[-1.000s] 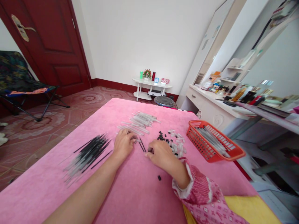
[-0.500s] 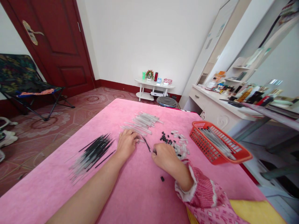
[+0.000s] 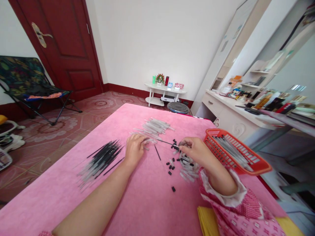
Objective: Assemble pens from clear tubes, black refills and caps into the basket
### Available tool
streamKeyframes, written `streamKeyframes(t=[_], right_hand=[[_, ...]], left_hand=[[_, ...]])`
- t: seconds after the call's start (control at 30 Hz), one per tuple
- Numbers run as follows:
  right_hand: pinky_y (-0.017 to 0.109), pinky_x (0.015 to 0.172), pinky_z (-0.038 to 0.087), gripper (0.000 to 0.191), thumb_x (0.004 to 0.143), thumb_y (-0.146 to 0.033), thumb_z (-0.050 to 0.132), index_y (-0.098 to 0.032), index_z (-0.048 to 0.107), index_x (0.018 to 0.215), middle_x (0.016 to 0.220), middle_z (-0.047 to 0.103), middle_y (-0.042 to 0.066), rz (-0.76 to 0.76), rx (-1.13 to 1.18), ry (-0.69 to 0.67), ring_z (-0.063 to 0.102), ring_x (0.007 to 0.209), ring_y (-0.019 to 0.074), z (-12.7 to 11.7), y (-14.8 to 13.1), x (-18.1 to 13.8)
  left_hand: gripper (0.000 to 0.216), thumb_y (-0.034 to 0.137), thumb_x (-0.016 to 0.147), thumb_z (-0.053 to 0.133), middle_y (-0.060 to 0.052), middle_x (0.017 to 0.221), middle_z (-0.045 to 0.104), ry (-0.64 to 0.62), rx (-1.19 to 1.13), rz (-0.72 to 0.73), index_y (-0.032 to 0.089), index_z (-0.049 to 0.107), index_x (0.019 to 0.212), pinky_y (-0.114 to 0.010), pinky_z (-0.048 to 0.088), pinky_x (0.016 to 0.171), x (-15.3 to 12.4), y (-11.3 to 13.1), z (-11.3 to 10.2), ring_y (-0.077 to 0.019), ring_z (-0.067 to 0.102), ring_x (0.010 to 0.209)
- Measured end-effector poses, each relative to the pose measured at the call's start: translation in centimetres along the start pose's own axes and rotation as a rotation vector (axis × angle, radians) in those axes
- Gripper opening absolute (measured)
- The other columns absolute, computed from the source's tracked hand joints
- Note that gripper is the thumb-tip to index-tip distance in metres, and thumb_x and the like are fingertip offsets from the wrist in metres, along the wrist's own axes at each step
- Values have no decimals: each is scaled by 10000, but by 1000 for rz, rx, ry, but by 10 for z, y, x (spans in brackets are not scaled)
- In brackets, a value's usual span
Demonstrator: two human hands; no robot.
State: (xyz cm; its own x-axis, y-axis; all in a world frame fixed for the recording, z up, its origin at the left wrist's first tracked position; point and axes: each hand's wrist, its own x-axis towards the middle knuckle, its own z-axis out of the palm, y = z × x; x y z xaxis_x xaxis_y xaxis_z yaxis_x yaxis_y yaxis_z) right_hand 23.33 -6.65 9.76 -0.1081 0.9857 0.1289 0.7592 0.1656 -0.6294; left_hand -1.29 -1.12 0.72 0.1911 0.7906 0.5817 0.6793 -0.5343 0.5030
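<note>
My right hand [image 3: 193,149] pinches a thin black pen refill [image 3: 167,142], which points left toward my other hand. My left hand [image 3: 135,148] rests on the cloth with its fingers closed, a clear plastic piece [image 3: 152,141] at their tips; what they grip is partly hidden. Between the hands another black refill [image 3: 157,153] lies on the cloth. Behind them is a bundle of clear, whitish pen barrels [image 3: 157,125]. Small black sleeves [image 3: 170,167] and clear caps [image 3: 188,173] lie scattered under and beside my right hand.
Left of my left arm lies a pile of black-and-clear refills [image 3: 102,162]. An orange basket [image 3: 258,166] holding pens stands at the right on the pink-covered table [image 3: 147,203]. A yellow cloth [image 3: 208,219] is at the near edge. A cluttered dresser [image 3: 228,113] stands beyond.
My right hand has moved right and up, drawing along a refill. One refill stays on the cloth. The black sleeves and clear caps are spread out more; my left hand stays nearly in place.
</note>
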Motion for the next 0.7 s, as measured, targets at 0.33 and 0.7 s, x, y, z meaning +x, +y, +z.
streamKeyframes(t=[0.33, 0.7], right_hand=[[204, 520, 384, 158, 669, -176, 512, -148, 663, 705, 649, 653, 23, -5, -71, -34, 568, 568, 126, -2, 0, 0], [200, 509, 369, 143, 667, -166, 518, -154, 658, 693, 633, 645, 16, -32, -80, -15, 552, 559, 121, -2, 3, 0]], left_hand=[[218, 174, 803, 500, -47, 891, 640, 16, -25, 22, 226, 664, 937, -356, 375, 804, 0, 0, 1, -220, 512, 906], [216, 163, 801, 501, -48, 883, 634, 0, -52, 54, 223, 663, 930, -363, 369, 802, 0, -1, 3, -217, 507, 890]])
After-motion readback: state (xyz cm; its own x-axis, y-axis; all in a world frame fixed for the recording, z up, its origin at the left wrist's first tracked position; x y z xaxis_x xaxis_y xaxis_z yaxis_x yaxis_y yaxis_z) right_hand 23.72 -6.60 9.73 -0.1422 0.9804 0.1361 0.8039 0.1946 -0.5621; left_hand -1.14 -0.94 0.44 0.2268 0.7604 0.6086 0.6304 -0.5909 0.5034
